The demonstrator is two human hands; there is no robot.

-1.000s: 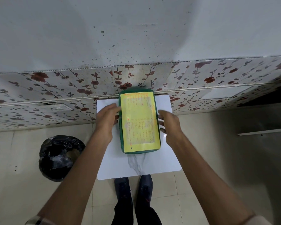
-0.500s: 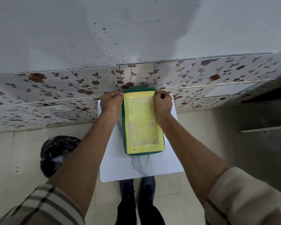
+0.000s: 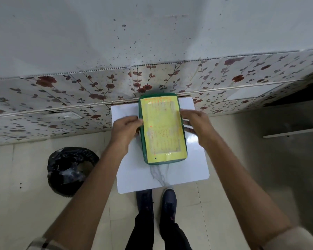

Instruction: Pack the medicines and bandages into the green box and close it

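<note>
Both grips flank the closed green box: left hand and right hand pressing its sides, seemingly securing the lid; latches next.

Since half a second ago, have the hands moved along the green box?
Yes. Both the left hand and right hand slid from the far, wall-side corners of the green box back toward the person, to about mid-length of its long sides.

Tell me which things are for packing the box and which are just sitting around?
For the job:
- green box, lid closed, yellow label on top
- left hand at its left side
- right hand at its right side
- white table under it

Just around:
- black bin bag on the floor
- flowered wall tiles
</note>
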